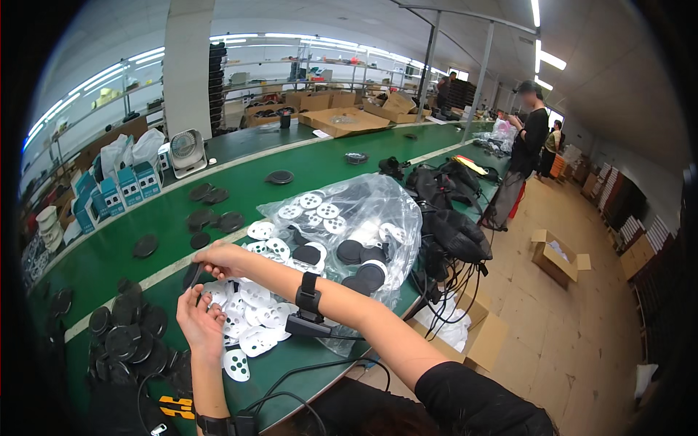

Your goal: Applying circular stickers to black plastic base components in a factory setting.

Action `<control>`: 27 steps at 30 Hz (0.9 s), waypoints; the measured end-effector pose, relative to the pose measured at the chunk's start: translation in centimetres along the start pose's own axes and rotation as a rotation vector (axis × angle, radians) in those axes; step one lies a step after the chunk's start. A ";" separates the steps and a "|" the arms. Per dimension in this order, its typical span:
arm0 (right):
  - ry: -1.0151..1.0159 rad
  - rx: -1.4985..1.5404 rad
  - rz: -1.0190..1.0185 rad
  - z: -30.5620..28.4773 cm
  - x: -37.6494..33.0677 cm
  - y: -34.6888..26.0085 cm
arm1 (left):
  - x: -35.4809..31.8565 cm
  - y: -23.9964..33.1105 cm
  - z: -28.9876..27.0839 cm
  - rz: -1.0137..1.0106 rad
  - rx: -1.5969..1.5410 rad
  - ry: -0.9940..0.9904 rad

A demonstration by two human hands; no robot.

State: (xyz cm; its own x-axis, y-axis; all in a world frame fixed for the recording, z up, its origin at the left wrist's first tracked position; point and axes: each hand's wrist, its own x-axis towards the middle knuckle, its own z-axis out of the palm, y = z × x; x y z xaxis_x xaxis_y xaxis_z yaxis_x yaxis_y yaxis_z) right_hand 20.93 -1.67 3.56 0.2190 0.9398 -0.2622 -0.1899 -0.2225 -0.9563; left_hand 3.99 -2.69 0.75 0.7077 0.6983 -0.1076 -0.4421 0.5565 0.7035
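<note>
My right hand point(222, 260) reaches across over the green bench and pinches a black round pad point(192, 275) at its edge. Just below, my left hand point(201, 318) is turned up with fingers loosely curled and apart; its fingertips are close to the pad, and I cannot tell if they touch it. Beneath my right forearm lies a pile of white oval cards with holes point(259, 340). A clear plastic bag point(398, 254) holds more white cards and several black round pads point(350, 252). Left of my hands sits a heap of black round parts point(122, 341).
More black discs point(279, 177) lie scattered along the green bench point(251, 206). A small white fan point(188, 152) and blue-white boxes point(138, 183) stand at the back left. Black bags with cables point(454, 236) are at the right edge. A person point(529, 138) stands farther along; cartons point(556, 256) are on the floor.
</note>
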 end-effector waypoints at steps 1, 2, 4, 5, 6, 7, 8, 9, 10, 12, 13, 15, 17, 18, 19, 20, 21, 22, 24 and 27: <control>-0.017 -0.046 0.062 0.1 0.5 0.0 | 0.0 -0.1 -0.1 0.001 0.005 -0.006; -0.022 -0.045 0.063 0.2 0.9 0.1 | 0.0 0.0 -0.1 0.003 0.006 -0.001; -0.066 -0.121 0.150 0.3 1.6 0.2 | 0.0 0.0 0.0 -0.005 0.004 -0.001; -0.070 -0.120 0.150 0.5 1.9 0.3 | -0.1 0.0 0.1 -0.003 0.005 0.003; -0.034 -0.060 0.054 0.7 2.3 0.6 | -0.1 0.0 0.2 -0.001 0.010 0.005; 0.002 0.001 -0.042 0.7 2.8 0.8 | -0.1 0.0 0.3 0.000 0.015 0.005; 0.003 0.005 -0.043 0.9 3.4 0.7 | -0.1 0.0 0.4 -0.002 0.018 0.005; -0.032 0.131 -0.084 1.4 3.7 0.6 | -0.1 0.0 0.3 -0.001 0.015 0.011; -0.067 0.257 -0.127 1.6 3.8 0.5 | -0.1 0.0 0.3 -0.001 0.013 0.016; -0.038 0.253 -0.109 1.9 3.4 0.2 | -0.2 0.1 0.3 -0.003 0.018 0.017; -0.010 0.244 -0.091 1.9 3.0 -0.1 | -0.2 0.2 0.2 -0.002 0.018 0.018; -0.025 0.218 -0.061 1.6 2.0 -0.3 | -0.2 0.2 0.0 0.004 0.025 0.018; -0.040 0.190 -0.032 0.8 0.8 -0.4 | -0.1 0.1 0.1 0.011 0.030 0.017; -0.048 0.037 -0.068 0.3 -0.4 -0.6 | -0.2 0.1 0.1 0.006 0.035 0.015; -0.055 -0.115 -0.107 -0.3 -1.4 -0.7 | -0.2 0.1 0.2 0.002 0.042 0.012; -0.042 -0.242 -0.221 -1.0 -2.2 -0.3 | -0.2 0.1 0.3 0.000 0.043 0.010; -0.036 -0.241 -0.225 -2.2 -2.8 0.0 | -0.2 0.0 0.5 -0.001 0.050 0.001; 0.039 -0.628 -0.470 -3.3 -3.3 0.4 | -0.2 0.0 0.5 -0.001 0.057 -0.001; 0.210 -1.138 -0.690 -4.4 -5.7 0.7 | -0.2 0.0 0.4 0.007 0.071 -0.002; 0.346 -1.348 -0.544 -6.1 -10.2 0.5 | -0.2 -0.2 0.4 0.013 0.097 -0.020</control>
State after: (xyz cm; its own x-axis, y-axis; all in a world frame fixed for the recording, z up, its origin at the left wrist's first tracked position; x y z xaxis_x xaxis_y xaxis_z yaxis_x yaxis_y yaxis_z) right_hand 24.42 -12.90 4.99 0.2176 0.9209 0.3235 0.9486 -0.1216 -0.2920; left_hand 4.17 -3.12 0.94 0.7135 0.6955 -0.0849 -0.3962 0.5004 0.7698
